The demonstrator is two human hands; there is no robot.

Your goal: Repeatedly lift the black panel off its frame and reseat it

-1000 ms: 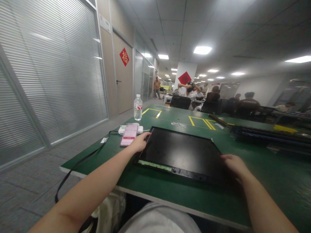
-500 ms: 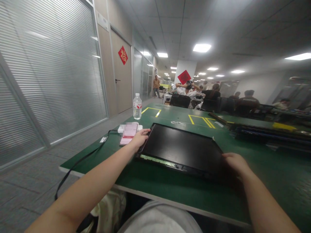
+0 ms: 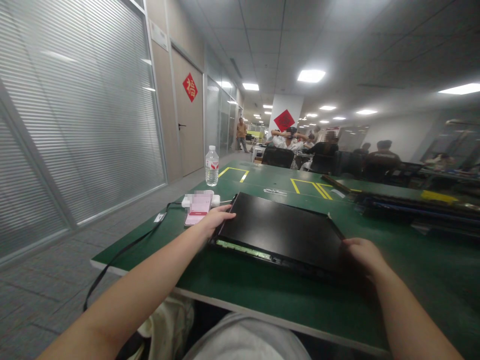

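Note:
A black flat display panel [image 3: 283,230] lies over the green table in front of me, with a strip of green circuit board [image 3: 243,248] showing along its near edge. My left hand [image 3: 219,220] grips the panel's left side, thumb on top near the edge and the other fingers partly hidden. At the right edge, my right hand [image 3: 363,252] is closed on the panel, its thumb on top and its fingers hidden underneath. Left of the panel, close to my left hand, a phone with a pinkish screen [image 3: 198,209] leans by a white object [image 3: 215,201].
A water bottle [image 3: 212,167] stands at the table's left edge. A black strap [image 3: 123,250] hangs off that side. More dark panels [image 3: 408,210] lie stacked at the right of the green table [image 3: 258,310]. People [image 3: 288,140] and chairs are beyond.
My left hand has slid slightly toward me along the panel's left edge, its thumb now farther over the top. The panel and my right hand look almost unmoved.

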